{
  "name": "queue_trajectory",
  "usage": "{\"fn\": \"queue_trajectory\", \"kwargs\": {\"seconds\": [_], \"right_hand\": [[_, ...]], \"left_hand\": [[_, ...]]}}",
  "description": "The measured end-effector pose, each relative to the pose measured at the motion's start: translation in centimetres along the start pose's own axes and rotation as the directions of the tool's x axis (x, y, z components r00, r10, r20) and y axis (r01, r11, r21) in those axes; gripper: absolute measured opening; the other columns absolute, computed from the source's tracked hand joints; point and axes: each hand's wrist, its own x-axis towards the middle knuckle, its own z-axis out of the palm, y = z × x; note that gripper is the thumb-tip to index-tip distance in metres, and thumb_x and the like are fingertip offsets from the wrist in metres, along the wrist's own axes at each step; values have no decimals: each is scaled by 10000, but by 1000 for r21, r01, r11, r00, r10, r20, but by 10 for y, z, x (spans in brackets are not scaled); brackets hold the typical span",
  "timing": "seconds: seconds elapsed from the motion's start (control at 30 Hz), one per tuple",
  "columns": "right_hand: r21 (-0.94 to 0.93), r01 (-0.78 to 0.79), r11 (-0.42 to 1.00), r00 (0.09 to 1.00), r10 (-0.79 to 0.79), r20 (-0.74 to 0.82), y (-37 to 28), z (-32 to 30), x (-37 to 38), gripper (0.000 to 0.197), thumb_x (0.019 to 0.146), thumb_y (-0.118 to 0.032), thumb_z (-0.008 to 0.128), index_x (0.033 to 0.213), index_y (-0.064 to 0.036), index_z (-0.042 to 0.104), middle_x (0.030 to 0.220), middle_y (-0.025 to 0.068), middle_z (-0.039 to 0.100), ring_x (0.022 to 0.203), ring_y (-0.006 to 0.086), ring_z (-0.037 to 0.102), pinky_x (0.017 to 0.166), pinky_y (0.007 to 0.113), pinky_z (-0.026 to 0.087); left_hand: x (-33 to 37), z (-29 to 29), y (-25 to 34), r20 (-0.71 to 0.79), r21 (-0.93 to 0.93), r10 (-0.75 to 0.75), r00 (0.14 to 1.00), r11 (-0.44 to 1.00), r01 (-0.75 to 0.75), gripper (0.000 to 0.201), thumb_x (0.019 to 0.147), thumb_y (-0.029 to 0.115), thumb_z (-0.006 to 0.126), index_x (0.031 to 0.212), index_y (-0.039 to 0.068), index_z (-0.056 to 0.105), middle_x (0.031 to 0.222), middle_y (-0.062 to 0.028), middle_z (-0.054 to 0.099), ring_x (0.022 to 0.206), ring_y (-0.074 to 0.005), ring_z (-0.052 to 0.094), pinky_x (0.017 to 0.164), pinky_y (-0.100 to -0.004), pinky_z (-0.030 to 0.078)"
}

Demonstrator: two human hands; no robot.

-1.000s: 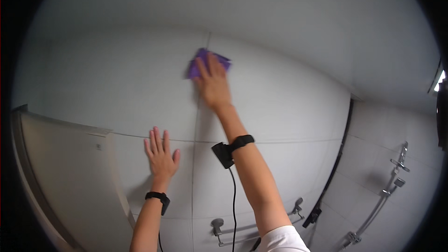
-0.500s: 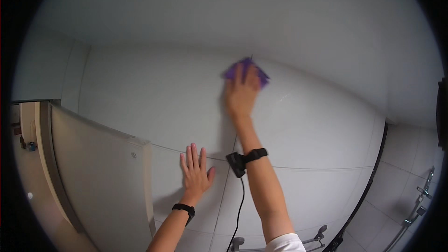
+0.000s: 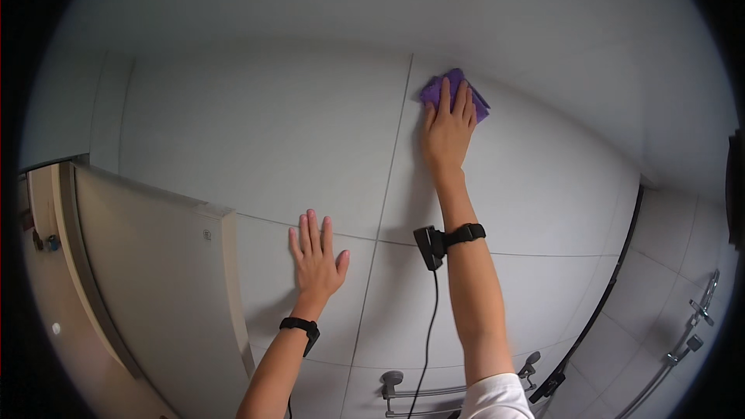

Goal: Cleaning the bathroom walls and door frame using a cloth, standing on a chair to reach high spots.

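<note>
A folded purple cloth (image 3: 431, 91) lies against the white tiled wall (image 3: 256, 132), high up by the ceiling. My right hand (image 3: 448, 140) presses it there, fingers stretched over it; part of the cloth is hidden beneath them. It sits just right of a vertical tile joint. Lower and to the left, my left hand (image 3: 317, 268) rests on the wall, fingers spread and holding nothing. A black strap with a small black device (image 3: 428, 247) and a hanging cable is on my right wrist, and a black band (image 3: 299, 326) circles the left.
To the left stands a pale door (image 3: 155, 256) with a doorway beside it. Low on the wall is a grey towel rail (image 3: 427, 393). A shower fitting (image 3: 687, 341) hangs at the far right, past a dark vertical edge. The ceiling (image 3: 372, 0) closes in above.
My right hand and the cloth have moved right along the top of the wall, across the tile joint. My left hand stays flat on the wall, while the whole view has shifted slightly.
</note>
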Motion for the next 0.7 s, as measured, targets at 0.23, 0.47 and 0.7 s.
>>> {"fn": "queue_trajectory", "kwargs": {"seconds": [0.23,0.47,0.7], "right_hand": [[276,72,959,994,-93,62,-100,52,1,509,883,-248,568,1348,-55,497,1469,246,361,1366,414,324,1109,521,259],[294,312,903,935,-347,76,-48,22,-31,447,856,-188,585,1289,-82,547,1373,199,489,1306,374,416,1081,508,310],[61,-1,998,989,-8,149,33,-43,-99,559,884,-188,579,1418,-87,447,1487,250,339,1384,416,301,1119,518,231]], "left_hand": [[-2,0,0,7,-16,-17,1000,1000,17,757,877,387,556,1477,7,293,1558,-268,158,1457,-390,133,1161,-564,86],[0,6,-11,-64,-114,20,998,993,-28,775,860,323,583,1484,-3,260,1568,-251,139,1452,-405,137,1158,-563,85],[-2,11,-4,-108,-186,2,994,982,-22,647,918,263,442,1484,-4,279,1567,-225,185,1459,-362,166,1169,-532,75]]}}
